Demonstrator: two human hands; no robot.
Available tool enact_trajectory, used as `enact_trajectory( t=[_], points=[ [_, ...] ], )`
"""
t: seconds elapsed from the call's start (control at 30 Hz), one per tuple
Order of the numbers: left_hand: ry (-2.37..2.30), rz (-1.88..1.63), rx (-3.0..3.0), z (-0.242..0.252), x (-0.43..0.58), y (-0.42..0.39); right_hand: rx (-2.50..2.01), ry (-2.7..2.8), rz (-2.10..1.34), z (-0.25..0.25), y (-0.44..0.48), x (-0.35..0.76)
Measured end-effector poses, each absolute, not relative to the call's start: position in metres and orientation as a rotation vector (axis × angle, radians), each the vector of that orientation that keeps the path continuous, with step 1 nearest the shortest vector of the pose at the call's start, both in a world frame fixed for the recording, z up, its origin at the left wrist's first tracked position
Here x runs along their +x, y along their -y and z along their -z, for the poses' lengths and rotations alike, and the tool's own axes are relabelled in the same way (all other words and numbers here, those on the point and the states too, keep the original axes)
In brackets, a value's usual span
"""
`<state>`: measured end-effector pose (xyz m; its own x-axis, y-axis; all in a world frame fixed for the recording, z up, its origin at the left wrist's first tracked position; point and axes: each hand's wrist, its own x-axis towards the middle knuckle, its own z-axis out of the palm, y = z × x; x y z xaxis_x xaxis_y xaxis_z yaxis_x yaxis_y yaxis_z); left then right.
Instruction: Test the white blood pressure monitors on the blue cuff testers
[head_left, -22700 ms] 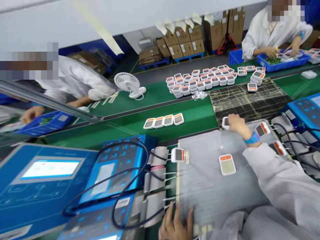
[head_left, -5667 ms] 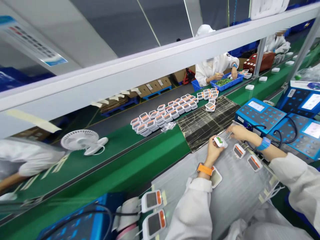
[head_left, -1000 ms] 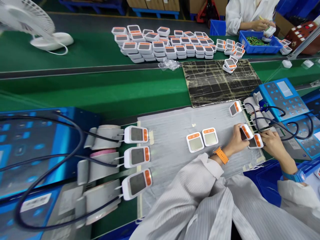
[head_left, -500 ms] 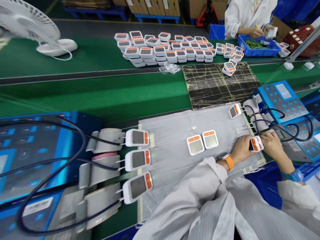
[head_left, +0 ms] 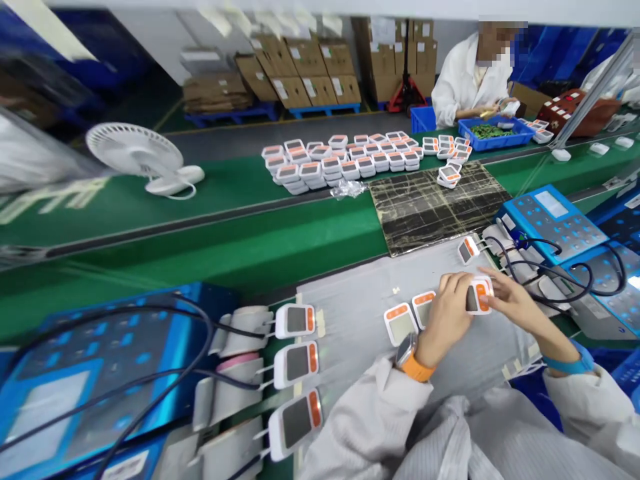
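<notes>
From the head-worn view, looking down across a factory line, the person's left hand (head_left: 445,320), with an orange watch strap, and right hand (head_left: 517,300), with a blue wristband, meet over a grey sheet (head_left: 350,340). Both hands are curled closed around one white device with an orange end (head_left: 477,297), gripping it from either side just above the sheet. Two more white devices lie flat on the sheet: one (head_left: 400,325) just beside the left wrist, the other (head_left: 424,308) partly under the left hand. A column of three devices (head_left: 295,363) at the sheet's left edge and a lone device (head_left: 467,250) at its far corner sit against grey clamps (head_left: 240,340), with dark cables running to blue control consoles (head_left: 550,223). Beyond, on a green conveyor belt (head_left: 200,233), a large block of devices (head_left: 340,160) stands in rows, and a small stack of devices (head_left: 449,177) rests on a black taped mat (head_left: 430,207). Farther off, a co-worker (head_left: 470,80) handles something small over a blue tray of green circuit boards (head_left: 495,132). How many devices remain out of view cannot be told.
</notes>
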<state>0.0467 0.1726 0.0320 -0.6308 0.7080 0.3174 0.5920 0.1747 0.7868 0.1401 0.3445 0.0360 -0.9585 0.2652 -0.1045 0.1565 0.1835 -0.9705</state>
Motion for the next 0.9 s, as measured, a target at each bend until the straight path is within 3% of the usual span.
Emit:
enact_trajectory(
  t=[0.3, 0.6, 0.77, 0.9],
  points=[
    [-2.559, -1.455, 1.173, -0.056, -0.014, -0.100, -0.288, 2.144, -2.455, -0.054, -0.288, 0.042],
    [-2.790, -1.619, 0.967, -0.045, -0.070, -0.086, -0.294, 2.103, -2.451, -0.061, -0.270, -0.043],
    [-3.191, -1.642, 0.496, -0.019, -0.114, -0.100, -0.442, 1.849, -2.455, -0.034, -0.226, -0.096],
    [-3.216, -1.727, 0.298, -0.008, -0.152, -0.109, -0.316, 1.731, -2.499, -0.012, -0.187, -0.141]
  ],
)
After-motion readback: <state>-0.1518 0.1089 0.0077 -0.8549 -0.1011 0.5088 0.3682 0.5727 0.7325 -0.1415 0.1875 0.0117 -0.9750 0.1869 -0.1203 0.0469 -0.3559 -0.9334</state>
